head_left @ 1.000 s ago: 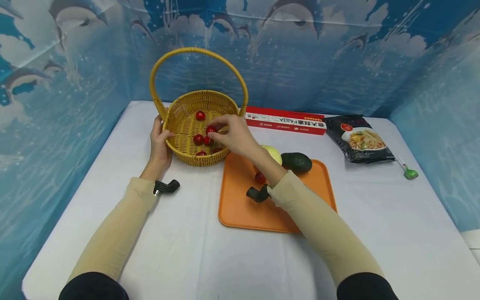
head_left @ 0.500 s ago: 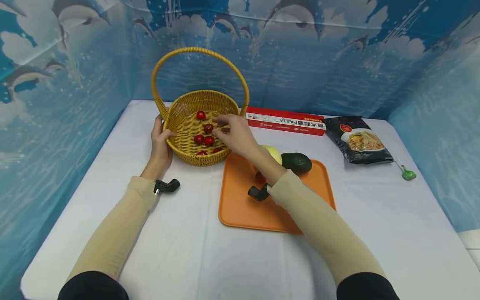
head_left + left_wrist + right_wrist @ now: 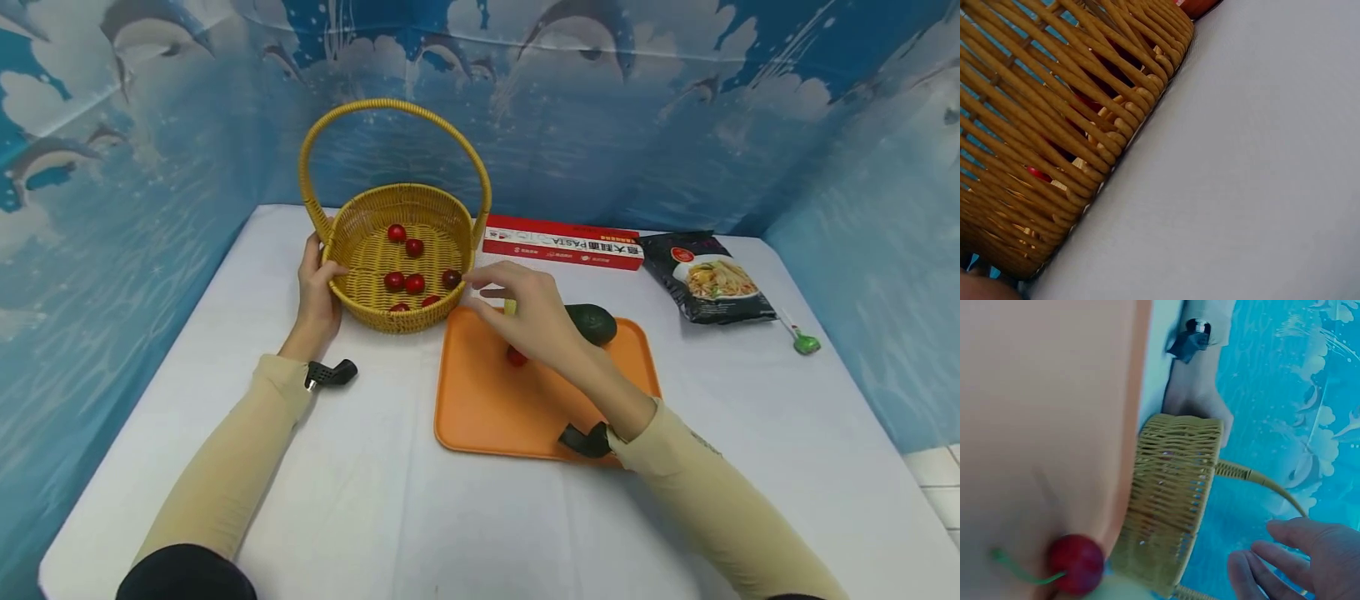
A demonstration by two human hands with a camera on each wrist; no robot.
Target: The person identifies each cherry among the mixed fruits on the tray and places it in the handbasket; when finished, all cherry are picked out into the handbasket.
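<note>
My left hand (image 3: 318, 287) grips the left side of a yellow wicker basket (image 3: 360, 310), its thumb over the rim. Several red cherries (image 3: 414, 284) lie inside the basket; bits of red show through the weave (image 3: 1054, 106) in the left wrist view. Just outside the basket's right rim, my right hand (image 3: 536, 312) hovers over an orange tray (image 3: 480, 417) with loosely bent fingers and nothing in them. Below that hand a cherry (image 3: 516, 357) rests on the tray. Its green stem shows in the right wrist view, where the cherry (image 3: 1075, 564) appears large.
A dark green avocado (image 3: 592, 323) and a mostly hidden yellow-green item (image 3: 510, 307) are on the tray's far part. Behind stand a red pasta box (image 3: 562, 243) and a black noodle packet (image 3: 708, 279). A green-ended utensil (image 3: 806, 342) lies at right. A dolphin-print curtain (image 3: 600, 150) encloses the table.
My right hand let go of a cherry in the basket, then drew back rightward over the tray. Another cherry by the right rim has come into view. The left hand stays on the basket.
</note>
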